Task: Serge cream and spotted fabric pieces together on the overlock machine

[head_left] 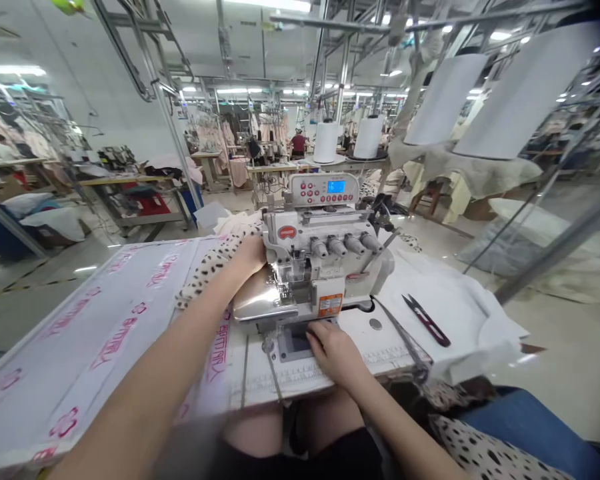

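A white overlock sewing machine point(325, 260) with a lit control panel point(323, 190) stands in front of me. My left hand point(253, 253) reaches past its metal plate to the left rear side, against black-spotted cream fabric point(220, 257). The machine body hides those fingertips, so any grip on the cloth cannot be made out. Below the machine's front, my right hand point(334, 348) rests over the edge of a dark recess point(295, 341) in the tabletop. Its fingers are bent, with the thumb apart from them, and nothing shows in them.
Dark-handled thread snips point(427, 321) lie on the right of the table. Pink-printed plastic sheeting point(105, 320) covers the left side. White cloth point(445, 287) hangs over the right edge. Thread cones point(445, 100) stand above right, and spotted fabric point(490, 447) lies low right.
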The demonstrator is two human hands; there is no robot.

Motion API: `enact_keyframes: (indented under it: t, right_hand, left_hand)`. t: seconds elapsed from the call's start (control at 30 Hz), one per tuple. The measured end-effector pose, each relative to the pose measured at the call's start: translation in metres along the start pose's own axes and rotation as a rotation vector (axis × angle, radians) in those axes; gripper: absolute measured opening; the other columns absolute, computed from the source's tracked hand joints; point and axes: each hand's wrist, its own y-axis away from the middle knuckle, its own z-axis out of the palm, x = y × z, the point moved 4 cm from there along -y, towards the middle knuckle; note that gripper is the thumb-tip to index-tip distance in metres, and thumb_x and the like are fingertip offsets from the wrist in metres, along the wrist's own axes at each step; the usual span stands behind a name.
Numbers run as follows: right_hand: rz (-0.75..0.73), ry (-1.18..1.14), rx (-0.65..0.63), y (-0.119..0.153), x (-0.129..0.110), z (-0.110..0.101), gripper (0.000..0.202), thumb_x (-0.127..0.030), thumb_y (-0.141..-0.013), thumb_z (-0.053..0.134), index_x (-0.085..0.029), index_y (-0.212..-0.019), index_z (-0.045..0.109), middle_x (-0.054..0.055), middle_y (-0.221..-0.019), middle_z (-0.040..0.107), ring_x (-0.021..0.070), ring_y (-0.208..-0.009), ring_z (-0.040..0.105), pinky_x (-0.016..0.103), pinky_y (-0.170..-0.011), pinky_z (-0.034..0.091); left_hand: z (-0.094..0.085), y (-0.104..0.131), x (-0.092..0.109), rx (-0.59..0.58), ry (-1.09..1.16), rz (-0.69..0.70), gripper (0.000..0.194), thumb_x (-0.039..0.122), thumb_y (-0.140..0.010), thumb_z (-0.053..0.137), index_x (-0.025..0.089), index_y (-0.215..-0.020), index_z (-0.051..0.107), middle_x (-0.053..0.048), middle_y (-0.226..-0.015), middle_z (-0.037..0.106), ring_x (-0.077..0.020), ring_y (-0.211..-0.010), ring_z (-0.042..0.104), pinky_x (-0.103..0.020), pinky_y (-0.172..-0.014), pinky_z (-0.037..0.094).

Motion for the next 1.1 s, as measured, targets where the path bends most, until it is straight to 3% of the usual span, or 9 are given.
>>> enact_keyframes:
  t: [0.1,0.2,0.27,0.4,0.63,0.8,0.87,1.0,1.1]
  right_hand:
    - [0.011,-0.031,0.000,-0.001,0.000,-0.002,0.020,-0.018,-0.088,0.040,-0.014,-0.092,0.059,0.008,-0.086,0.062,0.0206,-0.079,0.059,0.032,-0.071,0.047]
    - [0.004,-0.047,-0.002,0.000,0.001,-0.003,0.021,-0.018,-0.088,0.039,-0.014,-0.091,0.060,0.009,-0.086,0.062,0.0214,-0.078,0.059,0.033,-0.070,0.047]
    - [-0.015,-0.083,0.006,0.000,0.000,-0.004,0.022,-0.017,-0.087,0.039,-0.013,-0.091,0.060,0.010,-0.086,0.062,0.0220,-0.079,0.059,0.034,-0.071,0.047]
    - [0.000,-0.403,0.069,0.004,-0.018,-0.012,0.022,-0.025,-0.088,0.041,-0.015,-0.085,0.061,0.008,-0.082,0.063,0.0187,-0.078,0.059,0.030,-0.072,0.046]
    - [0.205,-1.222,-0.157,0.014,-0.083,-0.011,0.042,-0.053,-0.084,0.042,-0.014,-0.088,0.058,0.004,-0.074,0.059,0.0141,-0.065,0.056,0.026,-0.061,0.047]
    - [0.116,-0.836,-0.170,0.023,-0.103,-0.014,0.020,-0.033,-0.081,0.052,-0.016,-0.072,0.053,-0.002,-0.063,0.049,0.0096,-0.059,0.046,0.019,-0.054,0.036]
    - [-0.012,-0.582,-0.212,0.035,-0.112,-0.012,0.019,-0.025,-0.083,0.048,-0.016,-0.067,0.052,-0.002,-0.059,0.049,0.0098,-0.058,0.045,0.020,-0.054,0.033]
    - [-0.345,-0.151,-0.298,0.072,-0.132,0.013,0.016,-0.019,-0.082,0.049,-0.016,-0.066,0.052,0.000,-0.062,0.055,0.0123,-0.059,0.050,0.024,-0.054,0.031]
    - [-0.484,-0.002,-0.445,0.100,-0.144,0.054,0.015,-0.025,-0.079,0.057,-0.017,-0.067,0.052,0.000,-0.064,0.060,0.0120,-0.056,0.052,0.024,-0.048,0.027]
  left_hand:
    - [-0.009,0.027,0.005,0.013,-0.067,0.018,0.016,0.020,-0.080,0.049,0.012,-0.071,0.059,-0.007,-0.078,0.060,-0.0175,-0.075,0.054,-0.034,-0.073,0.044]
    - [-0.021,0.089,0.011,0.013,-0.125,0.057,0.024,0.018,-0.083,0.041,0.013,-0.066,0.057,-0.008,-0.074,0.059,-0.0206,-0.076,0.053,-0.036,-0.074,0.043]
    - [-0.029,0.136,0.017,0.048,-0.126,0.114,0.022,0.018,-0.086,0.038,0.014,-0.081,0.059,-0.008,-0.084,0.059,-0.0200,-0.083,0.053,-0.035,-0.077,0.043]
    - [-0.038,0.208,0.036,0.187,-0.077,0.324,0.019,0.010,-0.087,0.038,0.015,-0.096,0.055,-0.007,-0.096,0.058,-0.0150,-0.093,0.052,-0.026,-0.081,0.044]
    - [-0.013,0.254,0.059,0.175,-0.028,0.404,0.024,0.002,-0.082,0.041,0.015,-0.099,0.052,-0.009,-0.096,0.057,-0.0160,-0.090,0.052,-0.028,-0.081,0.046]
    - [0.008,0.282,0.072,-0.065,0.232,0.410,0.029,0.002,-0.082,0.036,0.019,-0.098,0.053,-0.006,-0.089,0.058,-0.0141,-0.084,0.054,-0.026,-0.077,0.047]
    - [0.005,0.287,0.064,-0.077,0.314,0.355,0.021,0.007,-0.083,0.042,0.021,-0.094,0.054,-0.004,-0.088,0.058,-0.0139,-0.084,0.054,-0.026,-0.076,0.047]
    - [-0.020,0.272,0.015,0.290,0.274,0.031,0.006,0.023,-0.083,0.051,0.020,-0.088,0.050,-0.005,-0.093,0.054,-0.0174,-0.091,0.052,-0.031,-0.078,0.046]
    - [-0.031,0.247,-0.018,0.431,0.186,-0.219,0.034,0.037,-0.079,0.056,0.020,-0.106,0.045,-0.009,-0.108,0.047,-0.0221,-0.101,0.048,-0.040,-0.086,0.044]
